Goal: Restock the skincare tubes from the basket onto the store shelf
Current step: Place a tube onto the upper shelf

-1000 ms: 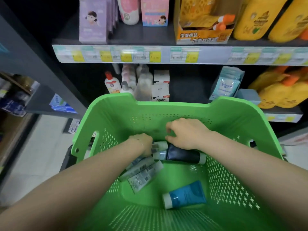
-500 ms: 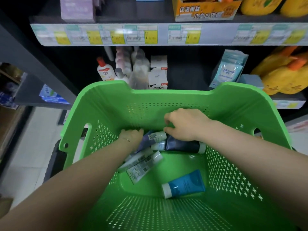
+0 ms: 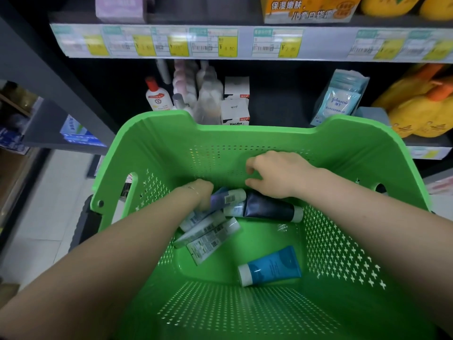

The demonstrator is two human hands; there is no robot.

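left hand (image 3: 199, 195) among tubes (image 3: 208, 238); shelf (image 3: 426, 143): johnson's pouch (image 3: 339, 99), yinghua box (image 3: 235, 114)

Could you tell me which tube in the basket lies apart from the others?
The blue tube: it lies alone, nearest the person; the others, dark or pale, are heaped together farther off.
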